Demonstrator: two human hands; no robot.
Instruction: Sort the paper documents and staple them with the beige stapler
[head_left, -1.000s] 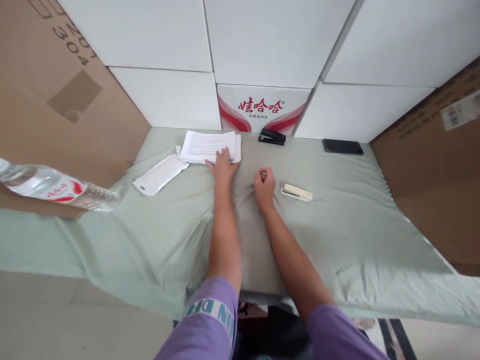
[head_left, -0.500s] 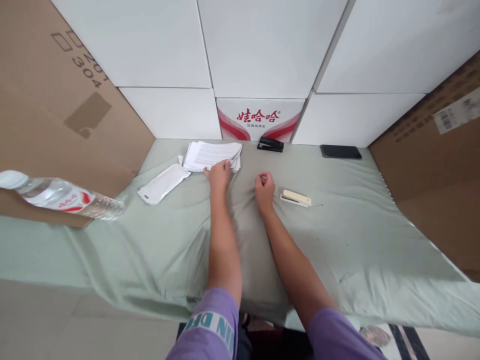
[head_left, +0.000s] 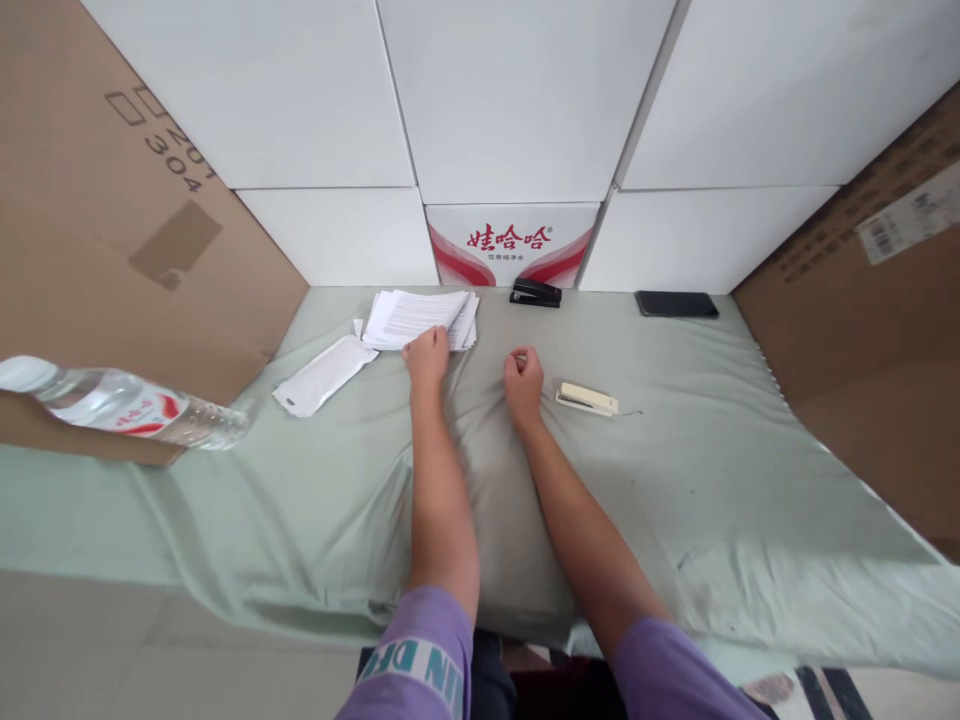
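On the cloth: a pale green sheet [head_left: 675, 480] covers the work surface, walled in by white boxes and brown cardboard.
Left hand: the left hand [head_left: 426, 355] sits at the near edge of the papers [head_left: 416, 317], fingers curled onto the top sheets, grasping the corner, which looks lifted and fanned.
Papers: a printed stack at the back of the cloth, just left of centre, its edges splayed, likely because the hand is pulling at them.
Right hand: the right hand [head_left: 523, 376] rests on the cloth in a loose fist, clenched on nothing that shows; whether something small is inside I cannot tell.
Cream stapler: the cream stapler [head_left: 586, 399] lies just beside the right hand, within easy reach, not touched.
Black stapler: the black stapler [head_left: 535, 293] stands against the back box, apart from both hands.
Pouch: a white pouch [head_left: 324, 373] lies flat left of the papers, touching their corner.
Phone: a dark phone [head_left: 676, 304] lies by the back wall.
Bottle: a water bottle [head_left: 112, 405] lies on its side at far left.
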